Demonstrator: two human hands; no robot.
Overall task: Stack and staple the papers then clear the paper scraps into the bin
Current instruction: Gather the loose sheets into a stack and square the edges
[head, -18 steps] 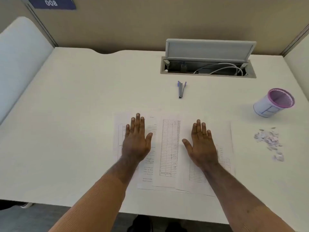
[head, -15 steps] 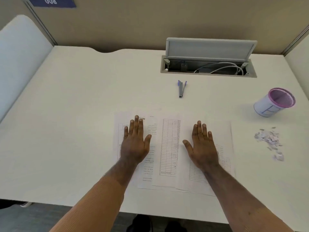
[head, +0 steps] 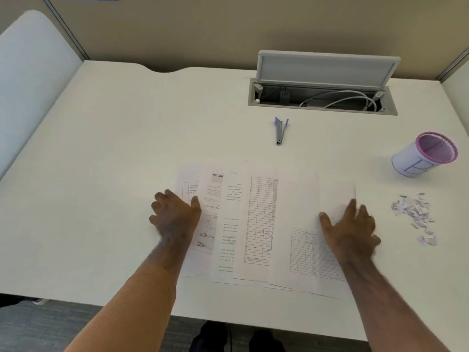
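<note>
Several printed papers (head: 256,224) lie fanned out and overlapping near the front of the white desk (head: 127,153). My left hand (head: 175,214) rests at the left edge of the spread, fingers curled on the outer sheet. My right hand (head: 351,229) lies at the right edge, fingers apart on the rightmost sheet. A small grey and purple stapler (head: 280,130) lies beyond the papers. A pile of paper scraps (head: 413,214) sits to the right, and a white bin with a purple mesh rim (head: 425,154) lies tilted behind it.
An open cable hatch (head: 322,97) with a raised lid and white cables is set into the back of the desk. Beige partition walls close the desk at the back and both sides. The front edge runs just below the papers.
Both hands have slid outward from the middle of the papers to the left and right edges of the spread. The left fingers have curled.
</note>
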